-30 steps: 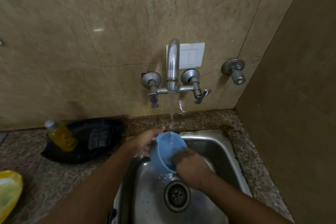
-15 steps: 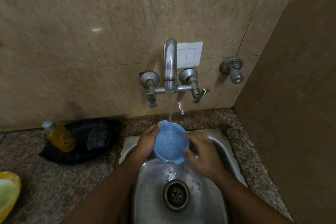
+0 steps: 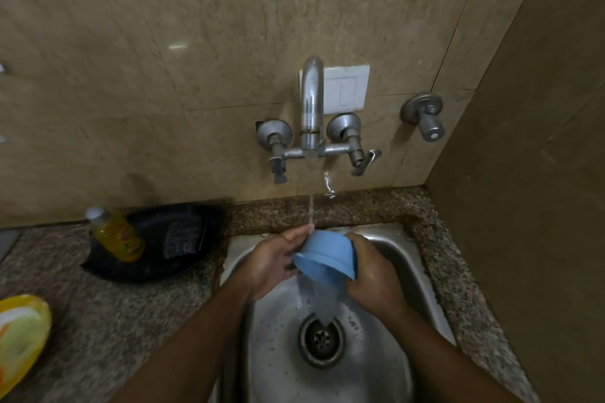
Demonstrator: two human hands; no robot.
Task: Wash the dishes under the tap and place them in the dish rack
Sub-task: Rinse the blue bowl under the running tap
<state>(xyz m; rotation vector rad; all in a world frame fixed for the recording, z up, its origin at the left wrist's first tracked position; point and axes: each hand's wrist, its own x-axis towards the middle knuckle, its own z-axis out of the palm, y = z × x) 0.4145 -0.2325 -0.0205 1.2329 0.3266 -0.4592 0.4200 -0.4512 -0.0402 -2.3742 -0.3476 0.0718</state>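
Nearest, we see the steel sink [image 3: 409, 265] with its drain [image 3: 321, 341] taking a sheet of water. Above it, our left hand [image 3: 273, 263] and right hand [image 3: 373, 273] grip a blue bowl [image 3: 324, 257] from either side, tipped over so water pours from it. Beyond, the tap [image 3: 311, 108] on the tiled wall runs a thin stream onto the bowl.

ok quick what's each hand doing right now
Left hand: closed on the blue bowl, gripping its left side under the tap stream.
Right hand: closed on the same bowl, gripping its right side.
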